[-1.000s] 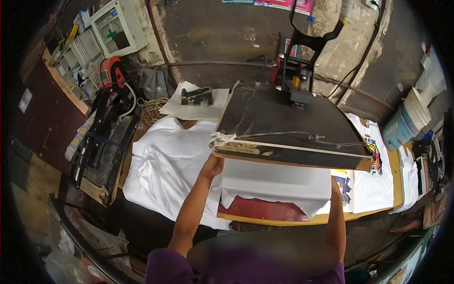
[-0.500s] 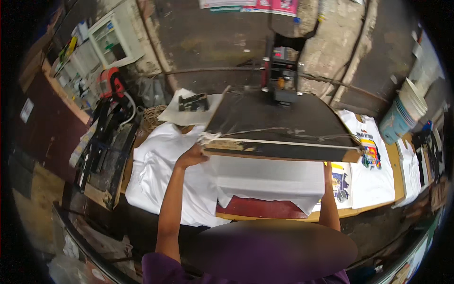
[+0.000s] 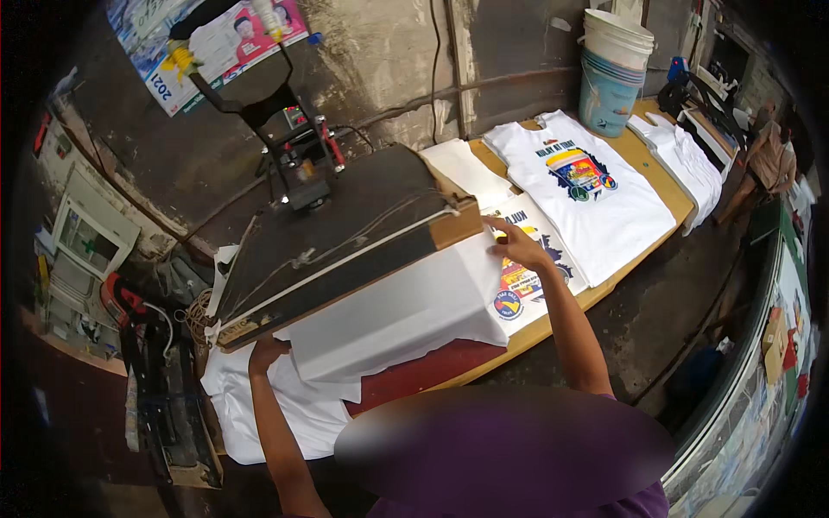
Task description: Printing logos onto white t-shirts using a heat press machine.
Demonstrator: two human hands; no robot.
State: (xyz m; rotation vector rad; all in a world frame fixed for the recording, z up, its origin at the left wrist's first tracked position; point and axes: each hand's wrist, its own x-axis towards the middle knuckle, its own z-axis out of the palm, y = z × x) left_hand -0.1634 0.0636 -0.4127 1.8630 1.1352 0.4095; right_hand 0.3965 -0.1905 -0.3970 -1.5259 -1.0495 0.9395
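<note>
- Nearest the lower edge, a purple-clad torso is seen, with both bare forearms reaching up from it toward the surface (image 3: 553, 324), a long wooden bench top.
- At the near left corner of the heat press, the left hand (image 3: 266, 352) is placed against the underside of the raised upper plate (image 3: 337, 237); its fingers are curled at that corner, but whether anything is gripped cannot be told.
- Beneath the plate, a plain white shirt (image 3: 406, 315) is spread over the lower bed, its hem hanging over the red front edge (image 3: 414, 373).
- More white cloth (image 3: 259, 406) is draped down at the left, below the left hand.
- On the right, the right hand (image 3: 515, 246) is laid flat, fingers loosely spread and holding nothing, on a printed white shirt (image 3: 518, 289) just beside the press.
- Farther right, a second printed shirt (image 3: 596, 194) is laid flat, and folded white garments (image 3: 686, 155) are stacked beyond it.
- Behind the plate, the black press arm and handle (image 3: 259, 104) are raised toward the wall.
- At the far end, stacked buckets (image 3: 611, 73) are standing on the surface.
</note>
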